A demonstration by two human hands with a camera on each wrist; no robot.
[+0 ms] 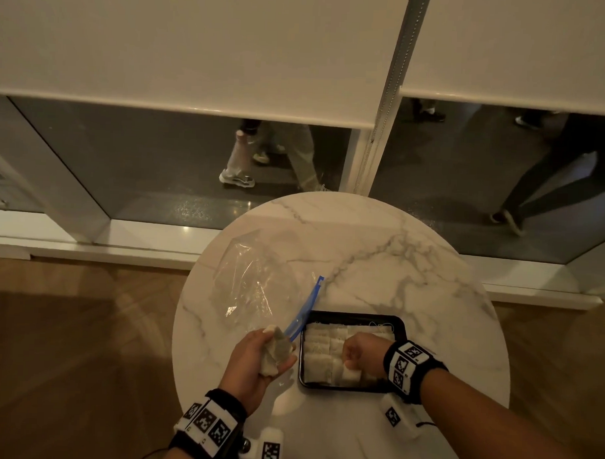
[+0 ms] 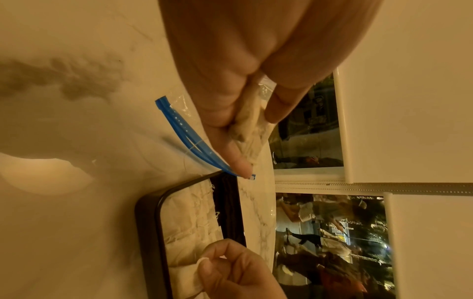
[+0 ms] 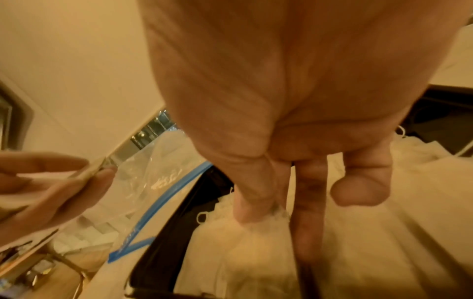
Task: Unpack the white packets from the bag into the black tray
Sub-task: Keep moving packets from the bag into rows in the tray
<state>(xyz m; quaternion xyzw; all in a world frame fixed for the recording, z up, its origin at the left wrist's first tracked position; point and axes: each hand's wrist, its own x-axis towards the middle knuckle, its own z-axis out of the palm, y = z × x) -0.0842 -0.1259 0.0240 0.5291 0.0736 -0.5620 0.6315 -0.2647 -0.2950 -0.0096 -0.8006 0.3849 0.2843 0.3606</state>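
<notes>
Left hand: fingers curled round a bunch of white packets, above the counter just left of the tray.
Right hand: thumb and fingers pinching one packet over the tray's near edge.
Black tray: on the counter, lined with rows of packets.
Bag: clear, blue zip strip, lying flat beyond the left hand, its zip end touching the tray's far-left corner.

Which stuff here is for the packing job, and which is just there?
For the job:
bag
packets
tray
left hand
right hand

Just there:
table
window blinds
</notes>
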